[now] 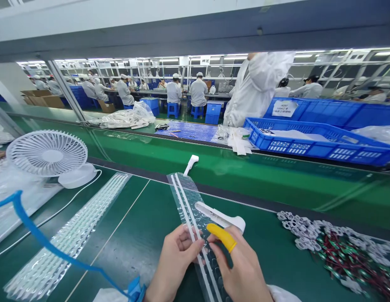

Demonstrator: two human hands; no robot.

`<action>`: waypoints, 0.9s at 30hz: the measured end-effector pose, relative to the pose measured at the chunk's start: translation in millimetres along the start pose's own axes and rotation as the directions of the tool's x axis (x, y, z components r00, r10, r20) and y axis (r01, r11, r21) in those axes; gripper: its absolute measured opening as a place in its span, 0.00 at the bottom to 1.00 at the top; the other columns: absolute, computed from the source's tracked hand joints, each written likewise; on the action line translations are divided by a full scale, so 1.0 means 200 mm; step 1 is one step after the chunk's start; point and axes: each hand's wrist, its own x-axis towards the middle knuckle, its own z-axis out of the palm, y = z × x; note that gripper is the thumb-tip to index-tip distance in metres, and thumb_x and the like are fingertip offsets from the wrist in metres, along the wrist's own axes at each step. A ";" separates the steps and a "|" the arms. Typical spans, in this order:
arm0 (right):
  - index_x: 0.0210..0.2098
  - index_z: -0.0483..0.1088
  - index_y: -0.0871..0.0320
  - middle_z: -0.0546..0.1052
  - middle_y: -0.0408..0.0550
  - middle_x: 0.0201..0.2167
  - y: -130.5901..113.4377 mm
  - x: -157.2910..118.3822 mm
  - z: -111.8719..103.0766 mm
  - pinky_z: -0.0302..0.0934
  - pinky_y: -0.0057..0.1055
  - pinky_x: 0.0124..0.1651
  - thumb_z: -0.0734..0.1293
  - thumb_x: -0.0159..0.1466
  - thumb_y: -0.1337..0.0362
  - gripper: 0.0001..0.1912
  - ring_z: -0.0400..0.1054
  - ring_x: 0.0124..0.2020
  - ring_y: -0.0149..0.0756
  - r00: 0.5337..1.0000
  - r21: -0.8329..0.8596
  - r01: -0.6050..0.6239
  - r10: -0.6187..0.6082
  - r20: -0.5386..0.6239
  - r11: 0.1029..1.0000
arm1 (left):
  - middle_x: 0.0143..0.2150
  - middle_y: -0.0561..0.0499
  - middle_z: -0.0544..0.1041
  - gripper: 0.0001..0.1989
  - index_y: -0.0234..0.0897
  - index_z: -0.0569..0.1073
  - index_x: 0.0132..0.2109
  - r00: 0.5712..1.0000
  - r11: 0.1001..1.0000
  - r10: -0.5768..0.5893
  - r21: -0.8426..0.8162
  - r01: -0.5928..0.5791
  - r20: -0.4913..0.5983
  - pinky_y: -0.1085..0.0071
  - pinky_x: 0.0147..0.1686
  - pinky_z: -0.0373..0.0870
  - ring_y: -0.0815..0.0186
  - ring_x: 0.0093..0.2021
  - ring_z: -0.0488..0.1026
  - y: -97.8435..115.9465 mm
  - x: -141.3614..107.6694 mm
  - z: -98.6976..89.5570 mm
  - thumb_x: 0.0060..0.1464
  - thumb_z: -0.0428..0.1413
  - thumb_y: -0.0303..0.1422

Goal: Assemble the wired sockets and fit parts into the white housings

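A clear bubble-wrap strip with two long white bars [186, 199] runs from the bench's back edge toward me. My left hand [179, 251] pinches its left side between thumb and fingers. At the strip's right side is my right hand [235, 260], its fingers bent together; a yellow finger cot covers the index finger, and what the fingertips hold is too small to tell. A white curved plastic housing [222, 216] lies just beyond my right hand. Another small white part [191, 163] rests past the strip's far end. A blue strap is around my left wrist.
On the left stand a white fan [47, 154] with a cable and a bundle of wrapped strips [72, 226]. At right lie white rings [298, 226] and red-green wires [349, 260]. Behind are a green conveyor [144, 153], a blue crate [308, 147] and a standing person [254, 88].
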 end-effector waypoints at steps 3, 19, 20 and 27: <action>0.37 0.63 0.56 0.71 0.48 0.29 0.00 -0.01 0.02 0.65 0.29 0.31 0.59 0.61 0.69 0.05 0.68 0.31 0.35 0.998 -0.030 -0.045 0.044 -0.037 0.999 | 0.24 0.52 0.73 0.18 0.31 0.72 0.30 1.000 1.000 0.011 0.010 -0.011 -0.025 0.77 0.21 0.69 0.68 0.25 0.70 0.00 0.00 0.00 0.34 0.67 0.39; 0.27 0.67 0.57 0.73 0.47 0.24 -0.03 0.04 0.02 0.65 0.32 0.28 0.57 0.61 0.66 0.10 0.68 0.27 0.37 0.981 0.016 -0.180 0.179 0.073 0.983 | 0.25 0.52 0.75 0.09 0.34 0.71 0.28 0.990 0.984 0.128 0.122 -0.134 0.052 0.77 0.27 0.68 0.66 0.29 0.71 -0.01 0.00 -0.02 0.42 0.62 0.33; 0.27 0.67 0.57 0.73 0.47 0.24 -0.03 0.04 0.02 0.65 0.32 0.28 0.57 0.61 0.67 0.10 0.68 0.27 0.37 0.986 -0.002 -0.159 0.159 0.052 0.987 | 0.25 0.52 0.74 0.09 0.34 0.71 0.28 0.990 0.983 0.132 0.125 -0.137 0.051 0.76 0.28 0.68 0.66 0.30 0.71 -0.01 0.00 -0.01 0.42 0.62 0.33; 0.31 0.65 0.59 0.71 0.52 0.27 0.14 0.08 0.05 0.62 0.33 0.30 0.53 0.64 0.64 0.12 0.65 0.29 0.37 0.981 -0.163 -0.163 0.142 -0.131 0.973 | 0.30 0.52 0.72 0.26 0.38 0.60 0.50 0.985 0.983 0.147 0.121 -0.136 -0.088 0.73 0.23 0.70 0.63 0.29 0.71 -0.01 0.02 -0.03 0.44 0.60 0.35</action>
